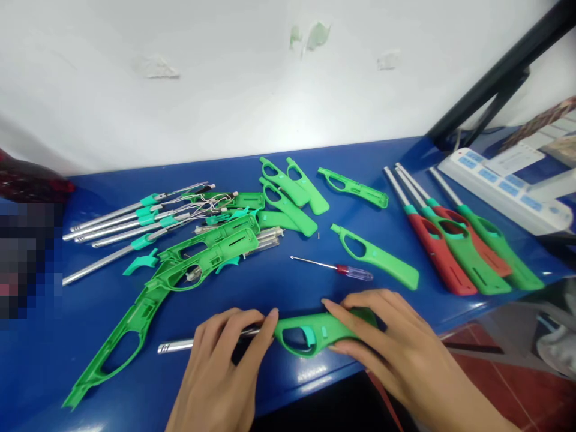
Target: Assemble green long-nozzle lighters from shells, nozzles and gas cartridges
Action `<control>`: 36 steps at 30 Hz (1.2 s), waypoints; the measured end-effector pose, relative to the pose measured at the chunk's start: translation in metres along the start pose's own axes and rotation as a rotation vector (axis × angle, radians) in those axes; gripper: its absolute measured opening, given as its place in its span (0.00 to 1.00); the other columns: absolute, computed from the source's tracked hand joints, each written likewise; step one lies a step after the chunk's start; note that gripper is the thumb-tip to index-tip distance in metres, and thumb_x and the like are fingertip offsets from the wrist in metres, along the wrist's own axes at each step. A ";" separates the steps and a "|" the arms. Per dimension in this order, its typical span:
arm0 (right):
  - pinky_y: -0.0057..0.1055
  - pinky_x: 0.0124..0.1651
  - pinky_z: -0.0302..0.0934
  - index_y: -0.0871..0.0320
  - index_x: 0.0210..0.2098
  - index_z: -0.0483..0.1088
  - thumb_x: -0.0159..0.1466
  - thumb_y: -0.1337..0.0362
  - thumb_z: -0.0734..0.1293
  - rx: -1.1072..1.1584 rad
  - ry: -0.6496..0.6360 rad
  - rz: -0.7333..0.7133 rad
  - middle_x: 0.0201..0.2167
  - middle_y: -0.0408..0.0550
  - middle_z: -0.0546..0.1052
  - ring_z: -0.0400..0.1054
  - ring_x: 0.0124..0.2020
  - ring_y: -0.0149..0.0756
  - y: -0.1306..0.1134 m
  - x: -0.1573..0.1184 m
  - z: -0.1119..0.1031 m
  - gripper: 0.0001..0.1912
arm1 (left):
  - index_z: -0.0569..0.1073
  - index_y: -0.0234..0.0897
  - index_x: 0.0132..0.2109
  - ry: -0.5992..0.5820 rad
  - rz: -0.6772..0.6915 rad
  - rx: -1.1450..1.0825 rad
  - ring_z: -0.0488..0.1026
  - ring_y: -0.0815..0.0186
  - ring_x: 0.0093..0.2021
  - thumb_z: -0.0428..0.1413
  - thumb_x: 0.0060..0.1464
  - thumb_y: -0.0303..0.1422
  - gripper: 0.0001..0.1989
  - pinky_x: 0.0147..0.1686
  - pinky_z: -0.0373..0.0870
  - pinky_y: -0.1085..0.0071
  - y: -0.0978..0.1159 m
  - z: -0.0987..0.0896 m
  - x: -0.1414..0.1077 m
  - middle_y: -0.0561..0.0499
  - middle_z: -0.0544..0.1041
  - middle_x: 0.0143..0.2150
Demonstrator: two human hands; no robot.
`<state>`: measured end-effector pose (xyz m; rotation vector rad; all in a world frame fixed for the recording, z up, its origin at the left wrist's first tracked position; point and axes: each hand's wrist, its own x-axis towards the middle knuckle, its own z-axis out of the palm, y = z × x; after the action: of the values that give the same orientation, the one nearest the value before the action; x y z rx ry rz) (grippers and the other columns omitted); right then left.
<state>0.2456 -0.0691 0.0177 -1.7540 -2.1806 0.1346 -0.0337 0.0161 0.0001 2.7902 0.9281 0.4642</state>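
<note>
A long-necked gas lighter (321,329) with a green body and teal trigger lies across the front of the blue table. My right hand (382,330) is closed around the rear of its green handle, thumb and fingers on opposite sides. At the front end, my left hand (229,354) is closed over the metal tube where it meets the body; the tube's tip sticks out to the left. Just beyond my hands lies a small screwdriver (353,272) with a clear purple and red handle. A loose green half shell (380,258) rests behind it.
Green half shells (288,186) and metal tubes with wires (121,219) are heaped at the left and centre. A tiny screw (318,235) lies mid-table. Several red and green lighters (450,252) lie at right, near a white power strip (504,189). A white wall (225,108) stands behind.
</note>
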 end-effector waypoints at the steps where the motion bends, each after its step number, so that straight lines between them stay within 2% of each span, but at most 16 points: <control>1: 0.39 0.50 0.66 0.50 0.66 0.69 0.78 0.52 0.61 0.001 -0.003 0.004 0.49 0.48 0.76 0.73 0.48 0.39 0.000 0.000 0.001 0.21 | 0.69 0.37 0.70 0.005 -0.001 0.002 0.68 0.54 0.57 0.50 0.67 0.16 0.28 0.51 0.74 0.61 0.000 0.000 0.000 0.41 0.74 0.58; 4: 0.38 0.51 0.64 0.51 0.66 0.70 0.78 0.54 0.62 -0.003 0.010 0.000 0.50 0.49 0.76 0.71 0.49 0.40 -0.001 0.000 0.002 0.20 | 0.70 0.38 0.70 0.022 -0.007 -0.013 0.68 0.55 0.56 0.49 0.67 0.15 0.29 0.51 0.73 0.61 0.004 0.003 0.000 0.43 0.75 0.57; 9: 0.36 0.50 0.62 0.51 0.67 0.70 0.78 0.55 0.64 0.007 0.045 0.012 0.49 0.49 0.74 0.68 0.48 0.39 -0.001 -0.005 0.009 0.21 | 0.73 0.43 0.66 0.079 -0.139 -0.093 0.69 0.57 0.55 0.47 0.66 0.12 0.30 0.54 0.68 0.58 0.013 0.008 0.002 0.46 0.76 0.55; 13: 0.37 0.52 0.60 0.52 0.70 0.68 0.77 0.57 0.65 0.038 0.082 0.035 0.49 0.50 0.72 0.64 0.51 0.40 -0.002 -0.011 0.017 0.23 | 0.74 0.43 0.64 0.093 -0.150 -0.092 0.70 0.58 0.53 0.47 0.65 0.12 0.30 0.54 0.66 0.58 0.015 0.008 0.004 0.48 0.77 0.53; 18: 0.38 0.54 0.58 0.55 0.68 0.70 0.78 0.61 0.63 0.041 0.139 0.050 0.50 0.51 0.70 0.64 0.52 0.41 -0.004 -0.006 0.024 0.21 | 0.77 0.42 0.61 0.073 -0.118 0.007 0.72 0.57 0.51 0.46 0.63 0.14 0.29 0.52 0.66 0.58 0.017 0.002 0.011 0.47 0.79 0.50; 22: 0.39 0.55 0.57 0.54 0.68 0.70 0.78 0.63 0.63 0.041 0.156 0.068 0.51 0.50 0.70 0.63 0.53 0.41 -0.002 -0.004 0.028 0.20 | 0.77 0.39 0.61 0.059 -0.095 0.058 0.72 0.56 0.51 0.47 0.61 0.13 0.29 0.51 0.67 0.58 0.017 -0.001 0.013 0.46 0.79 0.49; 26: 0.38 0.57 0.60 0.54 0.65 0.71 0.76 0.63 0.67 0.127 0.142 0.052 0.52 0.51 0.69 0.64 0.55 0.41 0.001 -0.012 0.029 0.19 | 0.75 0.37 0.62 0.033 -0.004 0.030 0.70 0.58 0.52 0.48 0.60 0.12 0.29 0.53 0.64 0.58 0.011 -0.001 0.012 0.45 0.78 0.51; 29: 0.35 0.57 0.63 0.55 0.63 0.72 0.75 0.64 0.68 0.217 0.163 0.069 0.51 0.51 0.69 0.65 0.56 0.39 0.002 -0.018 0.026 0.18 | 0.76 0.35 0.60 0.078 0.000 -0.002 0.71 0.57 0.53 0.50 0.59 0.11 0.27 0.55 0.64 0.56 0.012 0.000 0.011 0.43 0.77 0.53; 32: 0.29 0.57 0.66 0.54 0.58 0.73 0.74 0.67 0.69 0.306 0.190 0.099 0.50 0.48 0.73 0.69 0.55 0.34 0.002 -0.020 0.022 0.13 | 0.76 0.34 0.58 0.147 -0.001 -0.033 0.72 0.55 0.56 0.52 0.62 0.13 0.22 0.58 0.64 0.55 0.015 -0.001 0.009 0.42 0.77 0.53; 36: 0.28 0.54 0.69 0.55 0.53 0.73 0.73 0.74 0.67 0.396 0.218 0.054 0.47 0.45 0.80 0.75 0.50 0.31 0.001 -0.020 0.020 0.12 | 0.77 0.35 0.57 0.157 0.097 -0.087 0.73 0.57 0.61 0.52 0.68 0.20 0.16 0.64 0.62 0.57 0.015 -0.005 0.008 0.44 0.80 0.54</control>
<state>0.2433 -0.0853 -0.0055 -1.5247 -1.8063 0.3454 -0.0210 0.0091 0.0101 2.7600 0.7832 0.7288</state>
